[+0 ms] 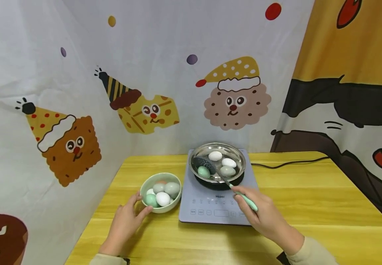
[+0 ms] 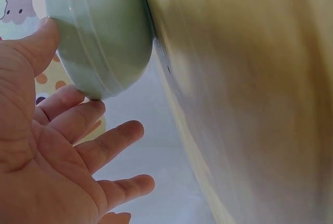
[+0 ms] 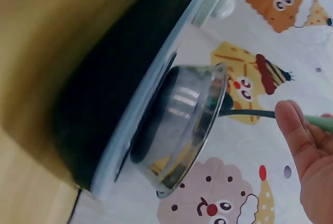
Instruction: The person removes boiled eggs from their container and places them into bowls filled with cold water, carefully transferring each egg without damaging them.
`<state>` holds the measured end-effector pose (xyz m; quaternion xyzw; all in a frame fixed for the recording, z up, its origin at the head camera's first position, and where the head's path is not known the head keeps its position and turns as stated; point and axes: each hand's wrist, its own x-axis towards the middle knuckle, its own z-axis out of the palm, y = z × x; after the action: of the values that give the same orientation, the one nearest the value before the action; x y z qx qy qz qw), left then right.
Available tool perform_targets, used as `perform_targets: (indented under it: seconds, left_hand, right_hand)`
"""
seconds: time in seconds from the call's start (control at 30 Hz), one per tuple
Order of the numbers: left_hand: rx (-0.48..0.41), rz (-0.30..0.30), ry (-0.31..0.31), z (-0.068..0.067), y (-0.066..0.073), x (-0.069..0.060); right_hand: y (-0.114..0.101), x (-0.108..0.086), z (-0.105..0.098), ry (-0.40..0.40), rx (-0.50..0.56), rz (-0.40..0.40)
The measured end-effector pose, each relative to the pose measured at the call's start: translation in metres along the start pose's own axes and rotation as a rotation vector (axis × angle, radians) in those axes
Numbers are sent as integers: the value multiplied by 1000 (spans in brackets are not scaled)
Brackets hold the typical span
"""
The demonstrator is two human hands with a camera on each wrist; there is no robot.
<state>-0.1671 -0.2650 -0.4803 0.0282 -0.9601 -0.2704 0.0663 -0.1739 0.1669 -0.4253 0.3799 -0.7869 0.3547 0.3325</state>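
Observation:
My right hand grips the mint-green handle of a slotted spoon. Its dark perforated head is in a steel pan, at the left side beside a green egg. Two white eggs and a grey-green egg also lie in the pan. My left hand touches the outside of a pale green bowl with thumb and fingertips, the other fingers spread in the left wrist view. White, green and greyish eggs fill the bowl. In the right wrist view the pan hides the spoon's head.
The pan stands on a grey induction cooktop, right of the bowl. A black cord runs from it across the wooden table to the right. A cartoon-printed cloth hangs behind and to the left.

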Motion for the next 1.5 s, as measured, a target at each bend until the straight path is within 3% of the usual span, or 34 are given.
perform_targets:
  seconds: [0.13, 0.23, 0.37, 0.47, 0.53, 0.6, 0.77, 0.9, 1.07, 1.3, 1.5]
  left_hand:
    - [7, -3, -5, -1, 1, 0]
    - [12, -4, -10, -3, 2, 1]
    - [11, -3, -16, -3, 3, 0]
    - [8, -5, -20, -1, 3, -1]
    - [8, -5, -20, 0, 2, -1]
    - [6, -8, -20, 0, 2, -2]
    - [4, -10, -19, 1, 1, -3]
    - [-1, 5, -10, 1, 2, -3]
    - [0, 18, 0, 2, 3, -3]
    - [2, 11, -5, -1, 6, -3]
    - [8, 14, -9, -2, 8, -5]
  right_hand:
    - [-9, -10, -8, 106, 143, 54]
    - [-11, -15, -12, 163, 194, 69]
    - [-12, -18, -13, 179, 215, 68]
    - [-13, -19, -15, 159, 255, 129]
    - [-13, -19, -17, 142, 326, 232]
    - [-12, -16, -20, 158, 437, 384]
    - [-3, -4, -27, 294, 752, 782]
    - [3, 1, -30, 336, 875, 929]
    - [6, 1, -33, 355, 942, 960]
    - [-3, 14, -34, 402, 955, 856]
    - [-22, 29, -19, 319, 994, 803]
